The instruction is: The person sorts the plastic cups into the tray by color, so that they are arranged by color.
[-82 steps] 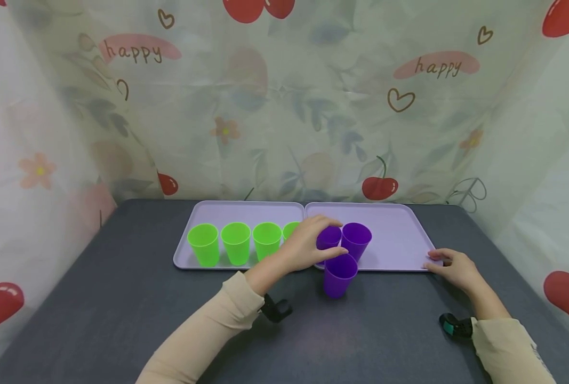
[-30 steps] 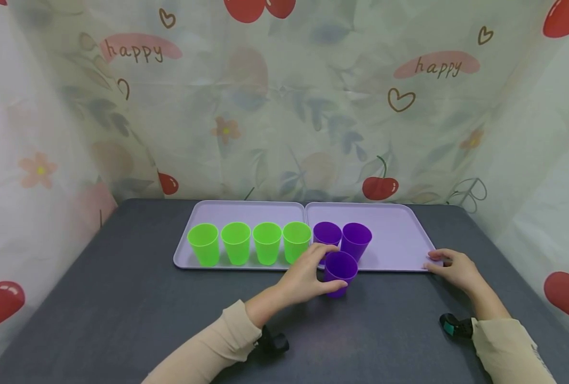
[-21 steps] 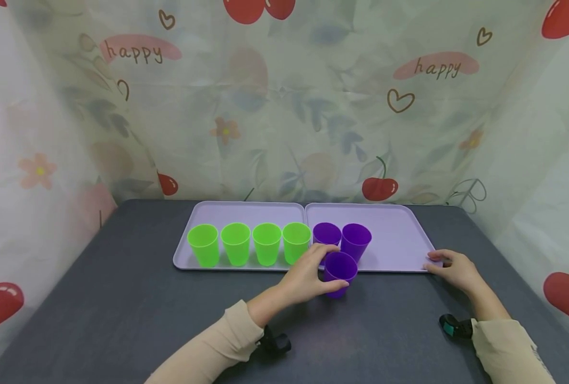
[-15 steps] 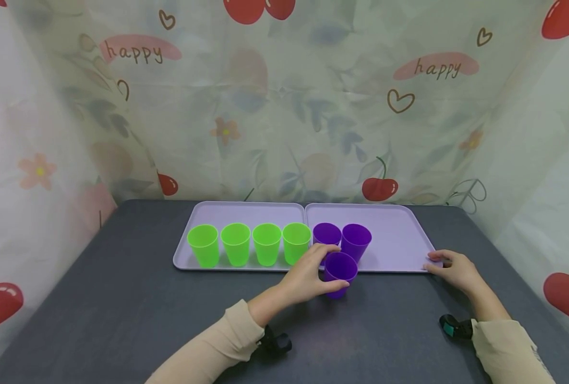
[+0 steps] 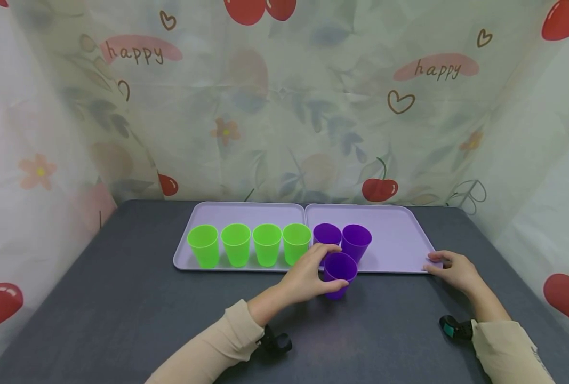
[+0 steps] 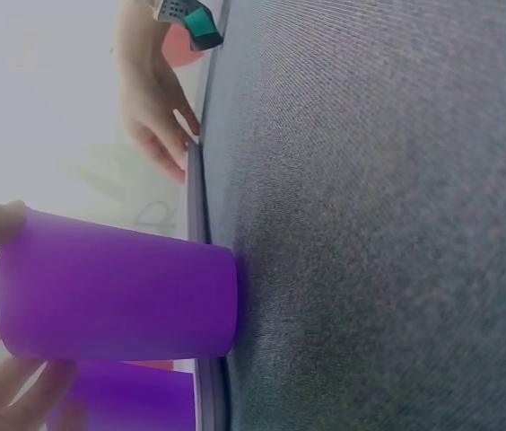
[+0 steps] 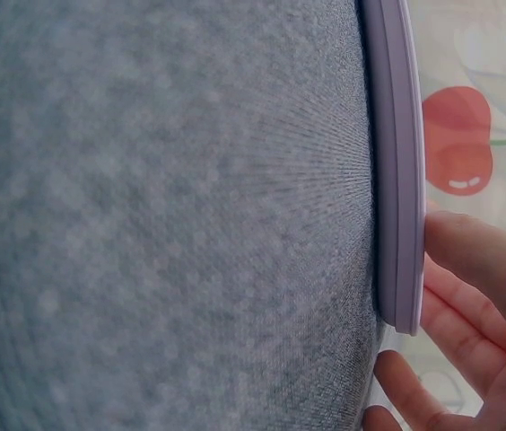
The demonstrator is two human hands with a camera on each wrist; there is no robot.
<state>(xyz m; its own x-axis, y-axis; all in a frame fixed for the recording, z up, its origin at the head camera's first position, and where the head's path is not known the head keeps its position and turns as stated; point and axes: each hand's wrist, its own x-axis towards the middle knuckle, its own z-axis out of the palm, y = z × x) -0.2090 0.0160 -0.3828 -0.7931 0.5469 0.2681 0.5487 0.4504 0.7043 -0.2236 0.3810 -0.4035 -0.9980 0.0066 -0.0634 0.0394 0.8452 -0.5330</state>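
Note:
In the head view my left hand [image 5: 303, 277] holds a purple cup [image 5: 339, 272] with thumb and fingers around its sides near the rim. That cup stands upright on the dark tabletop, just in front of the trays, as the left wrist view also shows with the cup's wall [image 6: 118, 292]. Two more purple cups stand behind it at the left end of the right lilac tray [image 5: 394, 234], the right one [image 5: 356, 240] fully beside the other [image 5: 326, 233]. My right hand [image 5: 456, 271] grips the front right corner of this tray, thumb [image 7: 468, 247] at its rim.
A second lilac tray [image 5: 246, 212] adjoins on the left, with a row of several bright green cups, one of them [image 5: 203, 245] at its left end. Grey cloth [image 5: 121, 309] covers the table. A patterned curtain [image 5: 284, 149] hangs behind.
Since the oldest frame my left hand has moved nearer, from over the cup at the tray's left end to the front cup, and taken hold of it. The right hand has stayed put.

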